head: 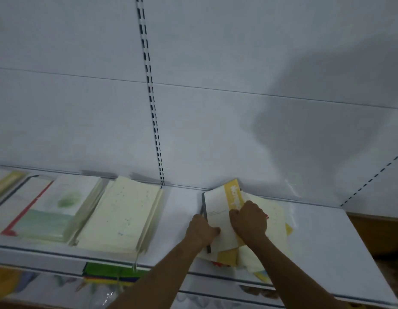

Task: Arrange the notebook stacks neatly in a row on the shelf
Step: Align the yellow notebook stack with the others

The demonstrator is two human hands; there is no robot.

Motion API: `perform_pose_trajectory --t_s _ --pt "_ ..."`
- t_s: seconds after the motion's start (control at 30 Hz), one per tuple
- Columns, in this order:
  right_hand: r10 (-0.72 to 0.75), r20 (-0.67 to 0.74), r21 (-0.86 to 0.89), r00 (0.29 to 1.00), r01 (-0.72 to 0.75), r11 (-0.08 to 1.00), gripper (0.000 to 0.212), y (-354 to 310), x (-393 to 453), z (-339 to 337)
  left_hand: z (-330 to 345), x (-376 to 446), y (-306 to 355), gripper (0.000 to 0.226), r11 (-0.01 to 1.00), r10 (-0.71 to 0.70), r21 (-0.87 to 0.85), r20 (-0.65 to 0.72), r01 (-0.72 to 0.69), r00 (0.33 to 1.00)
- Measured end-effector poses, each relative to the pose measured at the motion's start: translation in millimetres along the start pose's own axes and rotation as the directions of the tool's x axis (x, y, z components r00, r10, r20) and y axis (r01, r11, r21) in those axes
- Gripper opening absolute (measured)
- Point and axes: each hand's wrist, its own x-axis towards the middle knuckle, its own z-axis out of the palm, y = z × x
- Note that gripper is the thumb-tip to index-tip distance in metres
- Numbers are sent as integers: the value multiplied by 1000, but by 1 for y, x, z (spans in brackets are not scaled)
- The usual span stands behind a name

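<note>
Your left hand (202,230) curls round the left edge of the top notebook (218,217), thumb over the cover near the dark spine. Your right hand (249,221) sits knuckles-up on the yellow band of that cover, fingers bent and pressing down; whether they hook an edge you can't tell from here.

That notebook tops a loose stack (267,221) on the right part of the shelf (327,241), near the back panel (216,130). The books below are fanned out, with cream and yellow corners poking out on the right and front.

Handling, as a judgement: thin softcovers, light, bendy, smooth covers that slide on each other. Don't lift by one corner, it'll sag and shed books. Clamp both long sides, square the edges against the shelf, then slide the whole stack left as a block.

Target row: the cream stack (120,212) sits just left of the gap, and next to it the green-and-white stack (57,208).

Poor view:
- Frame is motion-blurred; cover print is unreadable.
- Stack count is unclear; your hands and forearms cover the middle and front-left.
- Far-left stacks are cut off by the frame edge.
- The lower shelf (113,273) shows only green and mixed colours, probably more stationery.
- Front right corner of the loose stack overhangs near the shelf lip; how far is hard to judge.
</note>
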Motion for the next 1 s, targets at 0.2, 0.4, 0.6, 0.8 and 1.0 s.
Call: perform_pose_trajectory --t_s 0.2,0.4,0.6,0.8,1.0 --pt "-111 223 379 968 19 925 25 6 3 -5 5 -8 2 79 991 -59 116 -106 72 993" --pt "-224 251 681 942 -8 732 21 13 13 -21 -17 -23 -5 77 996 -91 -32 -182 86 979" --pt "-331 224 766 917 44 641 29 -28 -2 -6 -39 -56 -18 38 910 -29 -411 -202 -58 979" --pt "-495 186 773 849 185 607 44 -112 -59 10 -107 -105 -64 16 882 -42 -425 -498 -201 866" --pt "-694 206 753 690 341 563 41 -224 -138 19 -192 -173 -137 24 772 -110 -545 -620 -326 777"
